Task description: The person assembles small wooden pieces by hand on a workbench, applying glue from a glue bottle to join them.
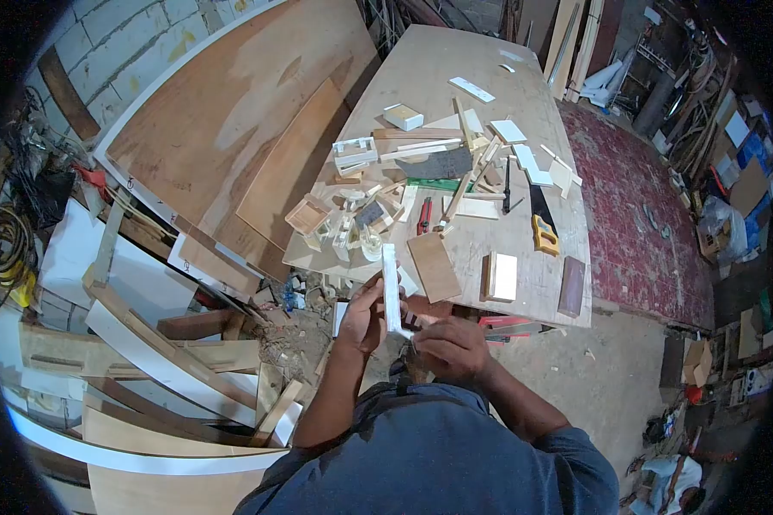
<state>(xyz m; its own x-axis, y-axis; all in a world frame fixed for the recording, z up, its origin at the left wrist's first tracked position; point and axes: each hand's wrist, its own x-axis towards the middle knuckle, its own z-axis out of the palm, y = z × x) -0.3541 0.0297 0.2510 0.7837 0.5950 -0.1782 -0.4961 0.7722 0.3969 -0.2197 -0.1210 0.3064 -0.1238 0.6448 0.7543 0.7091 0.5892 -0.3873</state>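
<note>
My left hand (362, 318) is closed around a narrow, pale piece of wood (391, 287) with a whitish face, held upright in front of my body. Close to that piece's lower end, my right hand (451, 346) has its fingers pressed together. A small whitish bit shows at its fingertips, too small to name. Just beyond my hands, a brown rectangular wooden board (434, 267) lies at the table's near edge. To its right stands a small wooden block with a white face (500, 276). A clear cup-like container (372, 245) sits behind the held piece.
The plywood table (386, 81) carries scattered wood offcuts, a handsaw with a yellow handle (544, 235), red-handled pliers (424, 215), a small open wooden box (308, 214) and a dark purple-brown block (572, 287). Large plywood sheets (223, 112) lean at left, above curved white-edged strips (163, 369).
</note>
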